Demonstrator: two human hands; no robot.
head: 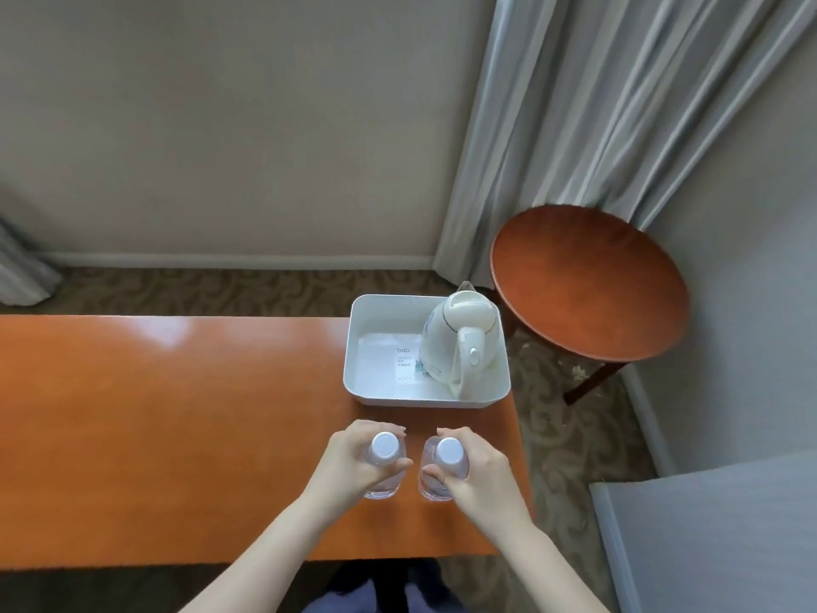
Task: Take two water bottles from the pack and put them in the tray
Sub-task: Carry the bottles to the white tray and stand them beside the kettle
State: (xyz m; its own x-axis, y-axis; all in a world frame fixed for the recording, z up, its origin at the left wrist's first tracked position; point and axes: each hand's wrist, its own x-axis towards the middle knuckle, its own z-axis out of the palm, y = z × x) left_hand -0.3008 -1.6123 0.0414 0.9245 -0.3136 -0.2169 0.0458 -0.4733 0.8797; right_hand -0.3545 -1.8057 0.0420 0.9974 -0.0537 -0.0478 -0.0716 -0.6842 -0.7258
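Bottles: one point(381, 463) clasped in left hand point(353, 462), one point(442, 468) in right hand point(475, 473), upright at table point(177, 413) edge, ready for tray point(376, 391); kettle point(462, 342) fills its right side.

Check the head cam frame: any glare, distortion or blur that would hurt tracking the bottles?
Head view: soft window glare on the table at far left, away from the bottles; wide-angle bending curves the table edge and curtain; the clear left bottle and right bottle show low contrast apart from their white caps, each partly covered by the left hand and right hand; tray evenly lit, label text blurred.
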